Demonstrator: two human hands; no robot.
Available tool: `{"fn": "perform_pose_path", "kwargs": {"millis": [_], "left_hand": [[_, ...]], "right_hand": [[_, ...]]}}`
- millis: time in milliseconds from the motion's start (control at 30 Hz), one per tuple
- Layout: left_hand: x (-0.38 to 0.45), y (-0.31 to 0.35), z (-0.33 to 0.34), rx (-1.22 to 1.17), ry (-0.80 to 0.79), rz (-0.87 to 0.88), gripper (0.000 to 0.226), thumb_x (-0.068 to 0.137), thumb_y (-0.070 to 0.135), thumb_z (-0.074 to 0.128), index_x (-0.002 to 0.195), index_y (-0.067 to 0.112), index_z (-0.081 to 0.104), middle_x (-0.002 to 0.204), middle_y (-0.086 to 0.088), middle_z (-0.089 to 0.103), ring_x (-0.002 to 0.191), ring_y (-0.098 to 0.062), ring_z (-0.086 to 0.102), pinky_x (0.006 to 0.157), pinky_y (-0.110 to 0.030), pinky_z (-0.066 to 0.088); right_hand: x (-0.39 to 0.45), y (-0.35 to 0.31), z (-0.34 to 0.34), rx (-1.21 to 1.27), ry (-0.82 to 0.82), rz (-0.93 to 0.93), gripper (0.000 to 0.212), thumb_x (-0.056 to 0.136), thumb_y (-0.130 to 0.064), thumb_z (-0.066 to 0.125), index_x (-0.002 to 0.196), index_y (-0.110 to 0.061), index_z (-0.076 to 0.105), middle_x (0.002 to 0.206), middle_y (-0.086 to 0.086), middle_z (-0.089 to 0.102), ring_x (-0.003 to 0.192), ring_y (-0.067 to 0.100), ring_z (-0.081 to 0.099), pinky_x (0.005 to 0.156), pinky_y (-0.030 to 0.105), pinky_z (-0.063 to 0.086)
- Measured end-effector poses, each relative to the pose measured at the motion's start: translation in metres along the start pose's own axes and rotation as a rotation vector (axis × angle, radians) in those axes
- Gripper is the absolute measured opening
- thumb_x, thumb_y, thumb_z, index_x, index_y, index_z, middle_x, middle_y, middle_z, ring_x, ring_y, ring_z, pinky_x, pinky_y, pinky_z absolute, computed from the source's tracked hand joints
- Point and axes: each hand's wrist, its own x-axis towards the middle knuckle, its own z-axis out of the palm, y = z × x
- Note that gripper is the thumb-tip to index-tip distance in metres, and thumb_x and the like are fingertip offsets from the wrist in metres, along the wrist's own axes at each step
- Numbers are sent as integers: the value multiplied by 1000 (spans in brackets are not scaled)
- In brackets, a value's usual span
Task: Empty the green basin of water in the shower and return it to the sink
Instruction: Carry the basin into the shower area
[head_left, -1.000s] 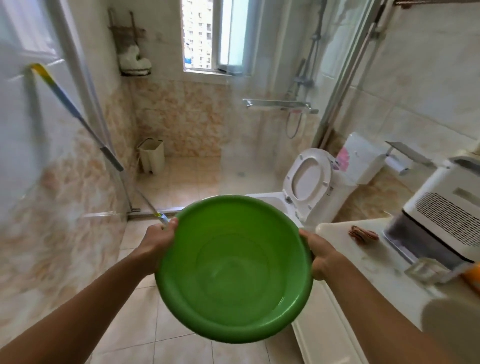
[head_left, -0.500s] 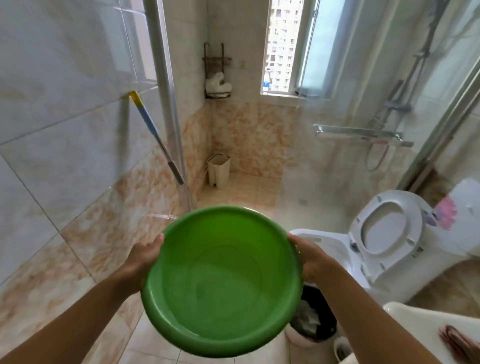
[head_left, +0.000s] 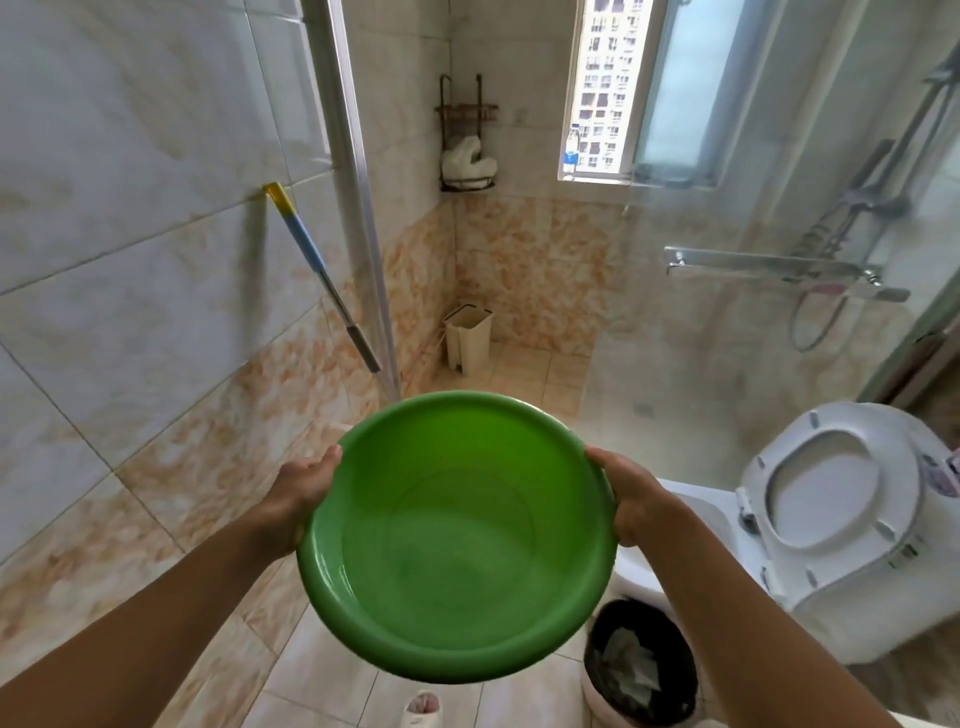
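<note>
I hold the round green basin (head_left: 457, 540) level in front of me with both hands. My left hand (head_left: 298, 493) grips its left rim and my right hand (head_left: 626, 493) grips its right rim. A shallow layer of clear water lies in the basin's bottom. The shower area (head_left: 524, 374) with its tiled floor lies straight ahead, past a metal door frame (head_left: 353, 192) on the left and a glass panel (head_left: 753, 312) on the right. The sink is out of view.
A white toilet (head_left: 831, 519) with its lid up stands at the right, a black-lined waste bin (head_left: 639, 665) beside it. A mop handle (head_left: 322, 275) leans on the left wall. A small white bin (head_left: 470, 340) sits in the shower corner. A shower mixer bar (head_left: 779, 270) hangs right.
My view has turned left, away from the counter, and moved closer to the shower opening. The basin stays held in both hands at about the same height.
</note>
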Motion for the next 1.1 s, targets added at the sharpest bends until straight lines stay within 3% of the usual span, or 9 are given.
{"fn": "perform_pose_path", "kwargs": {"millis": [100,333,533,667,767,867,967,1100], "left_hand": [[18,7,15,17,-32,-12,45,99,37,51,102,-6,63,96,-29,70,83,-42,70,76,-52,59],[82,29,58,20,-135,-8,43,100,35,49,109,-5,64,92,-24,70,78,-36,70,62,-36,56],[160,69,98,44,-202,52,47,101,37,46,107,-7,63,99,-29,70,88,-43,69,80,-53,58],[217,108,116,90,-230,83,50,100,41,47,102,-7,63,97,-30,69,89,-44,69,77,-52,58],[259,137,127,119,-263,98,49,99,43,46,96,-3,62,95,-27,68,87,-43,68,76,-53,58],[297,159,140,129,-283,100,48,100,43,46,95,-2,62,92,-24,66,76,-36,66,69,-47,58],[331,177,153,116,-286,83,48,99,41,48,97,-5,62,86,-21,66,68,-31,63,60,-39,56],[362,202,165,93,-284,73,44,99,39,50,94,-3,61,96,-27,67,81,-36,66,77,-49,57]], "right_hand": [[12,-11,-8,10,-7,13,33,93,-34,61,102,-4,73,80,17,76,61,31,73,53,44,59],[58,-43,-21,29,63,15,36,95,-35,58,108,-6,73,95,17,75,77,32,72,71,44,60],[121,-89,-18,68,149,-2,37,98,-36,52,101,-6,73,82,16,76,66,31,74,62,38,59],[159,-124,-8,124,206,0,39,98,-38,53,97,-5,73,83,18,77,66,32,74,60,42,60],[186,-150,0,164,229,-15,44,98,-38,55,82,-3,76,79,17,76,63,33,74,53,45,60],[211,-176,7,195,238,1,53,98,-38,54,67,-3,80,77,16,76,62,32,74,52,46,60],[233,-203,15,211,267,5,54,98,-37,54,64,-2,78,73,16,76,58,32,73,47,45,58],[257,-235,28,193,294,4,54,99,-37,54,64,-3,77,69,16,75,55,31,72,43,44,57]]}}
